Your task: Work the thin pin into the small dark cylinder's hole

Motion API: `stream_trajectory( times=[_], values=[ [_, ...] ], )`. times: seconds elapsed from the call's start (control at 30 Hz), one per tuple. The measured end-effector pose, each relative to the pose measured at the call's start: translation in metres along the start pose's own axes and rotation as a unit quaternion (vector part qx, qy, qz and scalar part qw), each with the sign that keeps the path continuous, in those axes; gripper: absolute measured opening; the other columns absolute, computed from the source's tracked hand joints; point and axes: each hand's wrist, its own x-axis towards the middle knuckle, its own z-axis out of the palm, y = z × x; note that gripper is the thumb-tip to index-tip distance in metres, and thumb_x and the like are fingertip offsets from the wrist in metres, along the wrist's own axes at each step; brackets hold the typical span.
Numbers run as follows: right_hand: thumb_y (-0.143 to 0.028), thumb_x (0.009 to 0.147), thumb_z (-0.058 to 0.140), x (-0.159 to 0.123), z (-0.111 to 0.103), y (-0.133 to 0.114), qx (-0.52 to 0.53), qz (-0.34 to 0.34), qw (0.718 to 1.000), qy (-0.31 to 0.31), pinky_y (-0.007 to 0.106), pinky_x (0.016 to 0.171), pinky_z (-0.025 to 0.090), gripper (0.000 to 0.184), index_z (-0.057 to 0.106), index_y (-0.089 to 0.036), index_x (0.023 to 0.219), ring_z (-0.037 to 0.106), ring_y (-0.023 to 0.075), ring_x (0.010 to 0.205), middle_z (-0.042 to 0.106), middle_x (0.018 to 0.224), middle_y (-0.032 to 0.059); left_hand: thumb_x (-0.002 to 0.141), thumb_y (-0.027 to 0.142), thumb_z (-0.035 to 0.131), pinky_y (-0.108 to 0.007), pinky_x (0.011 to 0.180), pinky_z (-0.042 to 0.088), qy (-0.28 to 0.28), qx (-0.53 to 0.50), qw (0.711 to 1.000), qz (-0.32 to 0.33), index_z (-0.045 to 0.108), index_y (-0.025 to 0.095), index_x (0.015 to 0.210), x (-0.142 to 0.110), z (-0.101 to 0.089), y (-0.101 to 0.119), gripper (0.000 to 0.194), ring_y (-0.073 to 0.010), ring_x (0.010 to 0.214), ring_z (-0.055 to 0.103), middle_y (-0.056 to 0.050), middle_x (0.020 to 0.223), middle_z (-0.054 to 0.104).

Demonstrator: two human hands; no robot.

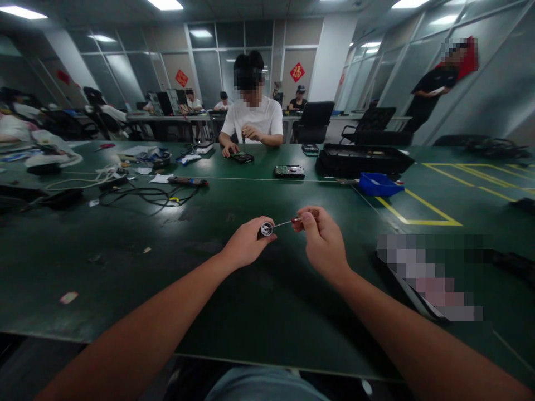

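Note:
My left hand (243, 244) is wrapped round a short dark cylinder (266, 229), its round silvery end facing me; I cannot make out what kind of part it is. Between the thumb and fingers of my right hand (328, 242) is a thin screwdriver (282, 224) with a reddish handle. Its metal shaft points left, and the tip meets or overlaps the cylinder's round end; whether it touches inside, I cannot tell. Both hands are held above the green table (259, 312), close to each other.
Across the table a person (253, 117) in a white shirt handles a dark drive-like device (242, 158). Nearby lie a hard drive (289, 171), a black tray (363, 160) and a blue bin (379, 184). Left are a corded tool (188, 181) and cables (142, 196); a blurred-out flat object (430, 284) lies right.

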Motion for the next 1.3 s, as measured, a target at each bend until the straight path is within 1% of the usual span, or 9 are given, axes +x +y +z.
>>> stream_trajectory(
  times=[0.23,0.63,0.7,0.77,0.87,0.93,1.07,1.17,1.3],
  values=[
    [-0.038,0.1,0.047,-0.002,-0.001,0.0,-0.05,-0.042,0.998,-0.01,0.035,0.074,0.053,0.02,0.057,-0.022,0.105,0.069,0.019,0.08,0.069,0.088,0.0043,0.087,0.026,0.064,-0.031,0.078,0.044,0.01,0.01,1.0,-0.013,0.061,0.022,0.1,0.001,0.001,-0.001,0.014,-0.0187,0.088,0.061,-0.001,0.096,0.066],
    [-0.036,0.1,0.047,-0.003,-0.001,0.0,-0.053,-0.045,0.996,-0.052,0.034,0.076,0.053,0.019,0.058,-0.022,0.106,0.071,0.0199,0.084,0.072,0.09,0.0048,0.086,0.028,0.064,-0.031,0.078,0.045,0.014,0.015,1.0,-0.018,0.062,0.023,0.102,0.001,0.001,-0.004,0.017,-0.0193,0.089,0.061,-0.002,0.099,0.066],
    [-0.038,0.099,0.049,-0.003,-0.002,-0.002,-0.074,-0.047,0.995,-0.053,0.033,0.073,0.052,0.019,0.06,-0.022,0.104,0.07,0.0192,0.081,0.072,0.088,0.0041,0.086,0.028,0.064,-0.032,0.079,0.045,0.009,0.015,1.0,-0.016,0.062,0.023,0.102,0.0,0.002,-0.005,0.017,-0.0195,0.089,0.061,-0.002,0.099,0.066],
    [-0.041,0.096,0.055,-0.002,-0.003,-0.005,-0.114,-0.053,0.991,-0.055,0.03,0.066,0.05,0.021,0.062,-0.022,0.096,0.068,0.0175,0.072,0.071,0.081,0.0026,0.087,0.028,0.064,-0.032,0.08,0.046,0.003,0.016,1.0,-0.017,0.062,0.023,0.104,0.0,0.002,-0.007,0.019,-0.0199,0.09,0.061,-0.003,0.1,0.066],
    [-0.047,0.089,0.064,-0.001,-0.005,-0.007,-0.169,-0.065,0.982,-0.044,0.027,0.053,0.041,0.028,0.061,-0.021,0.078,0.058,0.0137,0.056,0.064,0.065,-0.0009,0.088,0.029,0.063,-0.033,0.083,0.046,-0.002,0.014,1.0,-0.016,0.062,0.023,0.108,0.0,0.002,-0.008,0.021,-0.0203,0.091,0.061,-0.004,0.102,0.066],
    [-0.047,0.087,0.066,-0.002,-0.005,-0.007,-0.181,-0.073,0.98,-0.038,0.026,0.051,0.037,0.032,0.057,-0.021,0.072,0.054,0.0124,0.052,0.059,0.06,-0.0025,0.088,0.03,0.062,-0.034,0.084,0.046,-0.004,0.011,1.0,-0.013,0.062,0.022,0.108,0.0,0.002,-0.009,0.022,-0.0204,0.092,0.06,-0.004,0.102,0.066],
    [-0.044,0.087,0.067,-0.004,-0.005,-0.008,-0.179,-0.085,0.979,-0.048,0.025,0.052,0.038,0.029,0.057,-0.02,0.072,0.055,0.012,0.054,0.059,0.061,-0.0024,0.089,0.031,0.061,-0.034,0.084,0.046,-0.009,0.014,1.0,-0.008,0.062,0.022,0.105,0.001,0.003,-0.011,0.019,-0.0204,0.092,0.06,-0.003,0.1,0.065],
    [-0.041,0.088,0.066,-0.005,-0.005,-0.01,-0.185,-0.09,0.977,-0.056,0.025,0.051,0.037,0.026,0.059,-0.02,0.075,0.053,0.0111,0.053,0.06,0.062,-0.0023,0.09,0.033,0.061,-0.032,0.079,0.047,-0.014,0.014,1.0,-0.013,0.061,0.022,0.105,0.0,0.003,-0.011,0.019,-0.0198,0.089,0.061,-0.003,0.098,0.065],
    [-0.041,0.089,0.066,-0.005,-0.005,-0.011,-0.189,-0.102,0.974,-0.07,0.024,0.053,0.039,0.024,0.061,-0.019,0.079,0.057,0.0117,0.056,0.063,0.066,-0.0011,0.091,0.034,0.059,-0.029,0.074,0.046,-0.023,0.01,1.0,-0.02,0.06,0.022,0.105,-0.001,0.002,-0.008,0.019,-0.0185,0.085,0.061,-0.003,0.098,0.064]
  ],
)
